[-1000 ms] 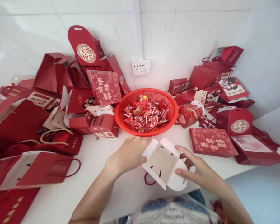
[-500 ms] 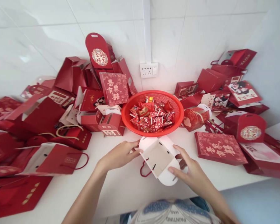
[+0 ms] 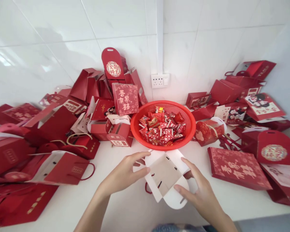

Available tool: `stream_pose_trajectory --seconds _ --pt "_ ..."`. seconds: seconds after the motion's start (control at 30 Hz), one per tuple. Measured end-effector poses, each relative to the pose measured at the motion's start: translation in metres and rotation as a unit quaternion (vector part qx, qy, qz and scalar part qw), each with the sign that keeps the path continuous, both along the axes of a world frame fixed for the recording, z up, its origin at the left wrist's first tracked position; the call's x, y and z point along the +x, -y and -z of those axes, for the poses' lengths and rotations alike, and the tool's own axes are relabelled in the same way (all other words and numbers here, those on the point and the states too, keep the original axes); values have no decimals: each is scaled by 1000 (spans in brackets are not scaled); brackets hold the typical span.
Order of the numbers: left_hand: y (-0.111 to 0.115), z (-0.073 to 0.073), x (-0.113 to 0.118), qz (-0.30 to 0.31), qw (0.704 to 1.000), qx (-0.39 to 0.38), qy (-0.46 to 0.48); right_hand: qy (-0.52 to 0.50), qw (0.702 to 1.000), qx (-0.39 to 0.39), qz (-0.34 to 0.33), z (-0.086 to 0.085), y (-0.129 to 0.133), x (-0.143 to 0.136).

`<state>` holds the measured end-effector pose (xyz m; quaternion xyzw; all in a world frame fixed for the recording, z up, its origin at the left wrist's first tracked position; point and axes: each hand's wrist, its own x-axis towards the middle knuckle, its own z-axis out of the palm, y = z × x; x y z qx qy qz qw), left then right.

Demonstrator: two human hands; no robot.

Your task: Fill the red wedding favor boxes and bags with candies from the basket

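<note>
An unfolded paper gift box (image 3: 166, 172), white inside with its rounded flaps spread, sits in front of the candy basket. Dark cord ends show on its inner panel, and a dark red cord handle (image 3: 148, 187) sticks out at its lower left. My left hand (image 3: 125, 172) has its thumb and forefinger on the left flap. On the right, my right hand (image 3: 195, 183) grips the box, thumb on the near rounded flap and fingers along the right edge. Just beyond the box stands a red plastic basket (image 3: 134, 129) of wrapped candies (image 3: 163, 129).
Red gift boxes (image 3: 122, 132) and bags are piled on the white table (image 3: 106, 212) at the left, more at the right. A flat red box (image 3: 236, 167) lies near my right hand. Behind is a tiled wall with a power socket (image 3: 160, 80).
The view has tilted up and turned slightly left, so the scene sits lower and further right. Both hands stay at the box, and the left fingers are spread a little wider on its flap.
</note>
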<state>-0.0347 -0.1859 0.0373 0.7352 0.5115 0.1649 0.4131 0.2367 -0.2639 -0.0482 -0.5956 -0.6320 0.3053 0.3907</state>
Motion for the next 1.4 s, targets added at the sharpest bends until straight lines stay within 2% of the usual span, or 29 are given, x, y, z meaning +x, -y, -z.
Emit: stream_pose_trajectory --seconds 0.2,0.3,0.37,0.43,0.47,0.53,0.6,0.7,0.77,0.83,0.9,1.0,1.07,1.23,1.4 --pt "-18 27 -20 64 992 -95 53 -34 999 -5 12 3 -3 -4" --pt "-23 38 -16 71 991 -76 82 -28 999 15 -6 1 -8 1" --pt "-24 39 -14 73 993 -50 81 -6 998 52 -18 -5 -16 11" --pt "-26 32 -16 82 995 -26 52 14 993 115 -5 -18 -28 23" --pt "-28 26 -18 91 995 -16 32 17 987 155 24 -27 -35 29" --pt "-33 8 -24 107 994 8 -6 17 979 200 36 -49 -55 37" --pt "-44 -12 -25 97 993 53 -30 -1 970 235 62 -71 -80 40" --pt "-73 -36 -12 72 989 121 -47 -34 961 265 74 -95 -129 30" --pt "-103 -42 6 104 980 161 -57 -73 968 231 73 -100 -165 17" --pt "-138 -40 26 132 970 182 -96 -108 976 176 72 -98 -197 4" --pt "-175 -33 45 136 952 203 -185 -126 977 157 71 -92 -222 -5" --pt "-221 -18 66 98 944 216 -228 -154 980 122 44 -81 -244 -6" --pt "-239 -9 73 83 941 216 -249 -170 980 98 29 -76 -251 2" --pt "-250 4 76 70 934 188 -296 -202 977 46 47 -64 -257 24" --pt "-248 3 73 115 930 132 -322 -220 974 22 45 -57 -256 27"
